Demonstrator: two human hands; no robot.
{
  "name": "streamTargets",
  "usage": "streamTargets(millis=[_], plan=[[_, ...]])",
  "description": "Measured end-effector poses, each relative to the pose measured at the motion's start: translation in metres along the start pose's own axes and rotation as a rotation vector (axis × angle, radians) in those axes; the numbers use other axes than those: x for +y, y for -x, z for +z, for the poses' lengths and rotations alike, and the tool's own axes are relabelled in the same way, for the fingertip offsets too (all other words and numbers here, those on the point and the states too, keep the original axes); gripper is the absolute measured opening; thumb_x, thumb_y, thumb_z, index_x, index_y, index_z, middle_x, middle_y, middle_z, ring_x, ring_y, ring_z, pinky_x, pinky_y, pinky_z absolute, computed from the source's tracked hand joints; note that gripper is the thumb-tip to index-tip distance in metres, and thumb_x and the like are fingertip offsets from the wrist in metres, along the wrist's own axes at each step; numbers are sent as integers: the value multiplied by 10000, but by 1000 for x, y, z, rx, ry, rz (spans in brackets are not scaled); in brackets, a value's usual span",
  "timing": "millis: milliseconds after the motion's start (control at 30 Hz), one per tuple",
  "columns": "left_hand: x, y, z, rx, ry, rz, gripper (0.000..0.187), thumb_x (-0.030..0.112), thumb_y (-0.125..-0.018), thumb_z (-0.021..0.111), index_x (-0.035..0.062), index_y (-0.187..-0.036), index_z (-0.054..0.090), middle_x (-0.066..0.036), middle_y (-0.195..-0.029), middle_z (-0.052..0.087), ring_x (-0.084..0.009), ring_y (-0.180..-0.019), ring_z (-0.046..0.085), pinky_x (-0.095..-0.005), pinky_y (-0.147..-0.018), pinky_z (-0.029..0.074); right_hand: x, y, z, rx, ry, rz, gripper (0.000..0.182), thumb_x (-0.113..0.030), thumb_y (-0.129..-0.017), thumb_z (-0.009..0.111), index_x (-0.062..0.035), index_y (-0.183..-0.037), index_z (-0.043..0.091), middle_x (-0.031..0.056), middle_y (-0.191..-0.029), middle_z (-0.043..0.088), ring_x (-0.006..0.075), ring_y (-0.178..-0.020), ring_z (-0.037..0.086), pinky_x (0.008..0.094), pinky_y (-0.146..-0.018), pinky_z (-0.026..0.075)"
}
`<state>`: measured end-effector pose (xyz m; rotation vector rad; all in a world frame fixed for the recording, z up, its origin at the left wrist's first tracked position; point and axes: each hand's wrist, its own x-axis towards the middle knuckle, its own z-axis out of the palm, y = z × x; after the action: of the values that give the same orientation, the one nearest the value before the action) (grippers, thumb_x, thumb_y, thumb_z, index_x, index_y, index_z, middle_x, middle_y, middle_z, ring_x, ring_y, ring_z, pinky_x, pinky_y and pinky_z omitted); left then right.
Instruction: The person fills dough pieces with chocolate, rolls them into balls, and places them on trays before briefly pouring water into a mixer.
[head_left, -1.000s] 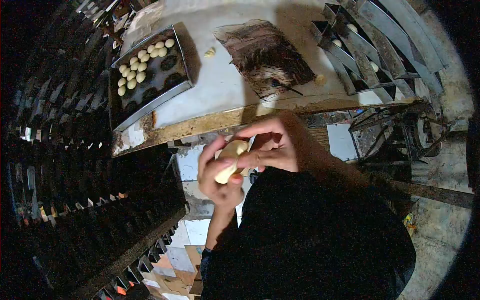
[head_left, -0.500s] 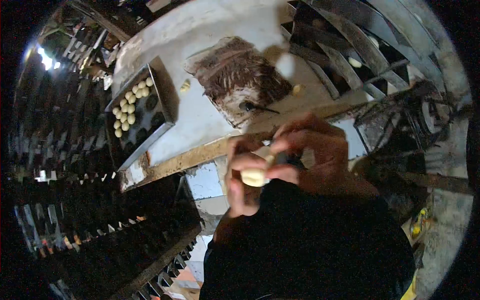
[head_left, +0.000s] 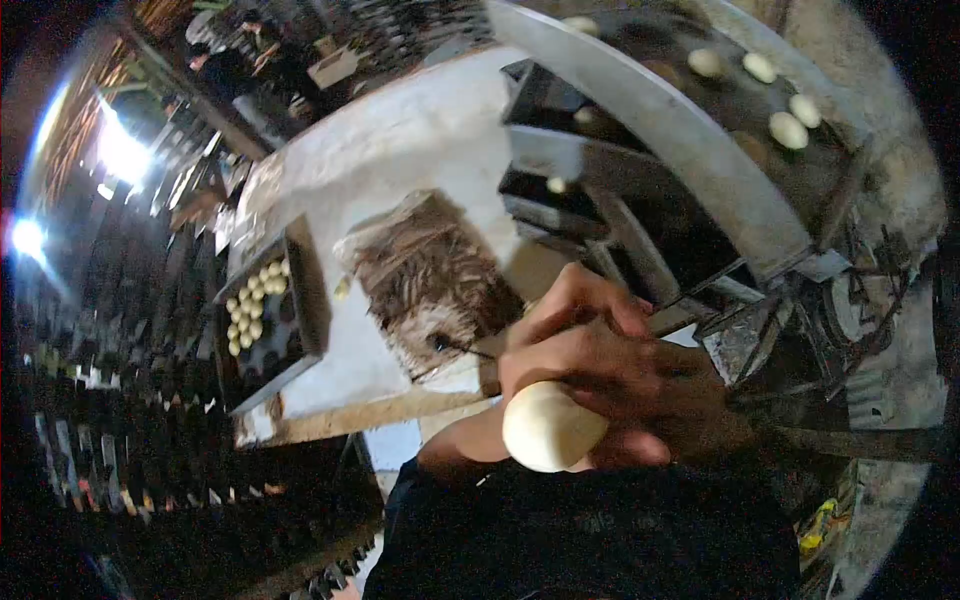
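Together, the hands [head_left: 600, 365] clasp a pale dough ball [head_left: 552, 428], marks on the black shirt [head_left: 570, 550] illegible

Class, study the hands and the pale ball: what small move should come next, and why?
Probably carry the pale ball to the raised tray at right: its visible end looks smooth and rounded, like the spaced balls there, and bare floor shows between them.

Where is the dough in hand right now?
In the head view, the dough is held in the hands, below and slightly right of centre, with the brown paste up and left.
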<state>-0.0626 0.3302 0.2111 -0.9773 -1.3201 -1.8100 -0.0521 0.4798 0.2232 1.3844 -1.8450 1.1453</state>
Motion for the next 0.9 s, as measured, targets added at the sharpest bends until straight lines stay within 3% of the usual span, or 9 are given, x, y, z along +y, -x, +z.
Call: streamTargets(millis=[133, 167, 267, 333, 500, 600, 667, 767, 900], plan=[[-9, -26, 27, 182, -134, 96, 301, 58, -691, 804, 72, -608, 515, -38, -610, 550, -223, -553, 536, -349, -556, 455, -7, -23, -36, -35, 121, 116, 278, -142, -802, 679, -78, -1068, 631, 125, -1078, 596, 254, -956, 593, 403, -831, 525], [1, -30, 12, -66, -404, -94, 299, 11, -707, 780, 73, -605, 506, -41, -584, 529, -221, -523, 519, -354, -513, 428, -14, -30, -48, -16, 229, 96, 245, -164, -814, 667, -68, -1037, 640, 162, -1064, 602, 306, -956, 604, 424, -804, 541], [-21, -52, 22, -351, -133, -110, 132, 59, -767, 678, 36, -710, 560, -73, -617, 520, -231, -544, 516, -335, -498, 407, -15, -46, -54, -67, 490, -295, 270, -178, -806, 670, -5, -1005, 613, 236, -1049, 587, 421, -919, 611, 467, -809, 545], [-27, -52, 33, -392, 2, -279, 149, 93, -761, 682, 20, -852, 590, -86, -644, 513, -221, -560, 517, -330, -515, 413, -7, -57, -64, -228, 690, -436, 298, -227, -841, 656, -21, -1047, 595, 200, -1066, 571, 395, -903, 613, 449, -783, 553], [-12, -81, 31, -583, -202, -441, 510, 134, -729, 759, 22, -1183, 558, -72, -653, 440, -177, -564, 469, -331, -549, 420, 17, -111, -123, -284, 349, 41, 330, -261, -924, 510, -3, -1121, 570, 152, -1052, 598, 279, -923, 601, 377, -819, 487], [-4, -87, 14, -507, -256, -574, 755, 209, -641, 856, 37, -1284, 501, -21, -798, 527, -115, -632, 449, -260, -574, 405, 91, -160, -136, -150, 370, 195, 331, -275, -950, 470, -11, -1113, 584, 128, -1050, 640, 208, -943, 614, 323, -823, 478], [1, -82, 1, -437, -275, -584, 692, 171, -661, 842, 19, -1248, 509, -29, -793, 521, -109, -650, 471, -255, -583, 403, 173, -197, -153, -472, 469, 295, 313, -254, -983, 440, -16, -1096, 610, 74, -1064, 646, 161, -959, 587, 301, -873, 440], [10, -55, -16, -137, -229, -527, 542, 109, -693, 819, 15, -1144, 534, -45, -746, 503, -113, -636, 462, -243, -556, 363, 298, -211, -138, -405, 721, 470, 347, -306, -980, 441, -44, -1145, 597, 106, -1155, 622, 222, -1039, 573, 314, -914, 419], [16, -8, -57, 332, -467, -276, 537, 297, -650, 842, 58, -931, 452, 33, -748, 383, -58, -646, 359, -209, -539, 326, 379, -162, -124, -808, 836, 265, 555, -487, -939, 440, -10, -1197, 553, 196, -1231, 570, 337, -1114, 557, 373, -925, 449]])
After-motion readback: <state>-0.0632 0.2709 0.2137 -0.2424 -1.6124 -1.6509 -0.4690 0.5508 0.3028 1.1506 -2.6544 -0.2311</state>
